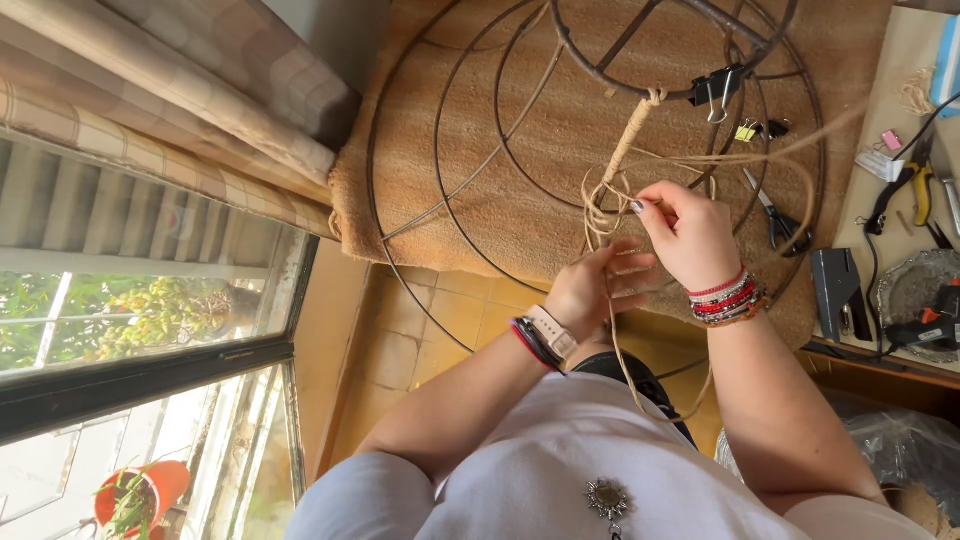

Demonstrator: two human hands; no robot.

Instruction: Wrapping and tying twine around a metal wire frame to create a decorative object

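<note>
Jute cord (603, 205) sits mid-frame, partly wound around a spoke of the wire frame (440, 150) and looping loosely down toward 6 o'clock. Right hand (690, 235) has its fingertips closed, pinching the cord. Left hand (590, 285) curls around the strands at 7 o'clock of it. Binder clip (715, 88) at 1 o'clock clamps the ring. Scissors (775, 215) lie at 3 o'clock. Risk: the slack loops tangle, or the winding loosens if the pinch slips.

Tan mat (560, 130) sits on the tiled floor (420, 340), with a wire frame (440, 170) and scissors (775, 215) on it. Side table (900, 120) holds pliers (905, 190), a stapler (835, 290) and a metal tray (910, 290) (glue gun (925, 325) on it).
</note>
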